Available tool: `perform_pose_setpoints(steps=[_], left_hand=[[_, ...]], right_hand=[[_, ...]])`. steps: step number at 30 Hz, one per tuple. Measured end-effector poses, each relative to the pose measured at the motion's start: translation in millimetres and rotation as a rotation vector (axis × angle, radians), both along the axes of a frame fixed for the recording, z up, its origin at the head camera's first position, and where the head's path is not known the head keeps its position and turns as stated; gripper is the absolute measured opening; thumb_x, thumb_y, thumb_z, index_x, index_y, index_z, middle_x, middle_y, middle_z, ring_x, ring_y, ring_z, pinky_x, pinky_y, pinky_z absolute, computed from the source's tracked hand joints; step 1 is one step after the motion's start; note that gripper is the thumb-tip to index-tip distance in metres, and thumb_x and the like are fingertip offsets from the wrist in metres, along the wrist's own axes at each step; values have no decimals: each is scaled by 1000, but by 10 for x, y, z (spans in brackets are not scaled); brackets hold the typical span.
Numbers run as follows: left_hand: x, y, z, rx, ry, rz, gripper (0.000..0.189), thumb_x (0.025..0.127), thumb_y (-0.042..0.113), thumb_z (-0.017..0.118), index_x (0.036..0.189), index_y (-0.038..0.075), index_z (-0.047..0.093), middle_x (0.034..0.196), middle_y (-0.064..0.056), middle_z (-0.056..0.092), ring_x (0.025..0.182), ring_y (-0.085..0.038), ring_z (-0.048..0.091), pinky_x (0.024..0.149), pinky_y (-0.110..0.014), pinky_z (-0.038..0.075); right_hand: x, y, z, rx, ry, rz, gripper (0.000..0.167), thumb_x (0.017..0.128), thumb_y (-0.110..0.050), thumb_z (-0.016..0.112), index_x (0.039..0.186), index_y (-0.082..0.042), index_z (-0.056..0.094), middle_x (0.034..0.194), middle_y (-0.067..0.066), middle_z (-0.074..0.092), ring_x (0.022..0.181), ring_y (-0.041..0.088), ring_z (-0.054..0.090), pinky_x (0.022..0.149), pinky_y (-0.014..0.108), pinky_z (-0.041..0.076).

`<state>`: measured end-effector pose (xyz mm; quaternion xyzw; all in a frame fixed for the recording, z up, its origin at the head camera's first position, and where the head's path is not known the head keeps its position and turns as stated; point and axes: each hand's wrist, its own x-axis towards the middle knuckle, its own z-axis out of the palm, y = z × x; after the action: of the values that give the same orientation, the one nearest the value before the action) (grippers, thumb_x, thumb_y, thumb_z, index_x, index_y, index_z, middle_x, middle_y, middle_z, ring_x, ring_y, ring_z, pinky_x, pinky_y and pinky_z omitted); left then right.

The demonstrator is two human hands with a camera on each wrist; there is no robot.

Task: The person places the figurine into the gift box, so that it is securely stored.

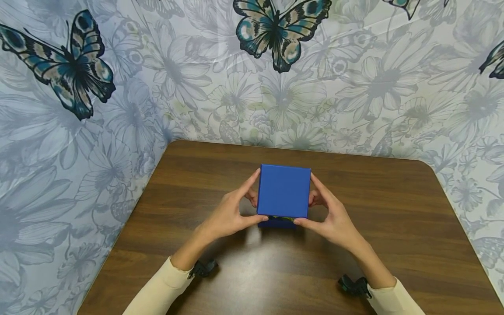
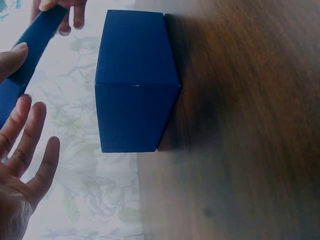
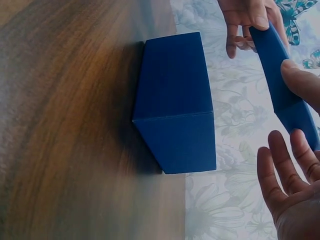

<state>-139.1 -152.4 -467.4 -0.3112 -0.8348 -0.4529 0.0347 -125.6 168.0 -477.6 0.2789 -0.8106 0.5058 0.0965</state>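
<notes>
A square blue box lid [image 1: 284, 190] is held above a blue box base [image 1: 277, 223], which stands on the wooden table. In the left wrist view a gap separates the lid [image 2: 37, 45] from the base [image 2: 137, 85]. My left hand [image 1: 230, 212] grips the lid's left side, its thumb at the near edge. At the opposite side, my right hand [image 1: 330, 214] holds the lid the same way. Under the lid's near edge a sliver of something yellow-green [image 1: 284, 218] shows in the box; its kind is hidden.
The brown wooden table [image 1: 165, 210] has rounded far corners. Behind it hangs a pale cloth with flowers and a butterfly print [image 1: 277, 33]. Dark wrist cameras sit at the left cuff [image 1: 204, 268] and the right cuff [image 1: 353, 286].
</notes>
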Motion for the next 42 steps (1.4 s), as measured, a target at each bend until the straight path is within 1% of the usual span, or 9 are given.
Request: perform_pose_setpoints(steps=[2,5,9,12,16,20,26,33,42], left_hand=[[-15,-3,5,-28,-2,6,122,84,30,95,175,31,14,97,5,67,93,-22,67,93,-48,56],[-38,-10,6,-76,-13,9,121,86,32,94,175,29,12,97,5,65,91,-17,66,91,-41,56],[-66,-23,-16,-130,-47,9,120,87,34,92,175,26,11,98,6,63,89,-14,65,88,-32,55],[-83,-25,-35,-151,-97,12,118,88,36,92,175,24,13,99,6,62,90,-15,65,88,-38,57],[-103,-15,-62,-176,-173,22,118,87,37,92,175,19,15,98,4,63,92,-15,66,93,-46,60],[-117,-3,-97,-201,-223,36,118,86,38,93,174,15,18,97,4,64,90,-11,66,91,-39,60],[-121,6,-147,-222,-249,33,116,87,42,91,173,11,21,96,5,66,87,-11,63,82,-26,52],[-128,-2,-203,-229,-278,19,115,88,46,90,173,12,20,96,5,66,86,-15,65,75,-24,50],[-146,-32,-282,-233,-310,-7,116,88,42,90,173,9,18,96,3,66,79,-9,64,70,-23,52]], right_hand=[[-6,-2,5,19,-14,-12,126,73,-8,100,173,-19,25,100,6,65,97,16,63,93,25,56],[-10,-11,15,63,-40,-34,124,75,-13,100,173,-24,25,101,5,63,97,20,63,94,27,57],[-6,-32,32,132,-67,-49,120,78,-18,99,173,-23,26,103,3,62,98,22,63,93,32,57],[-5,-47,42,165,-119,-50,116,81,-23,97,173,-21,27,104,2,62,98,23,64,94,38,60],[-32,-50,26,177,-225,-35,111,84,-31,95,172,-19,28,105,1,62,99,24,67,95,46,62],[-69,-48,-7,202,-309,-16,111,85,-37,94,172,-15,28,105,1,63,99,24,68,95,42,62],[-100,-46,-32,246,-360,-10,111,85,-41,93,171,-10,29,105,2,64,98,21,65,94,39,62],[-123,-45,-69,273,-409,1,110,87,-42,91,171,-8,28,106,3,65,100,18,64,95,38,61],[-107,-87,-91,284,-433,9,113,86,-42,92,171,-6,27,105,3,65,99,19,65,94,37,61]])
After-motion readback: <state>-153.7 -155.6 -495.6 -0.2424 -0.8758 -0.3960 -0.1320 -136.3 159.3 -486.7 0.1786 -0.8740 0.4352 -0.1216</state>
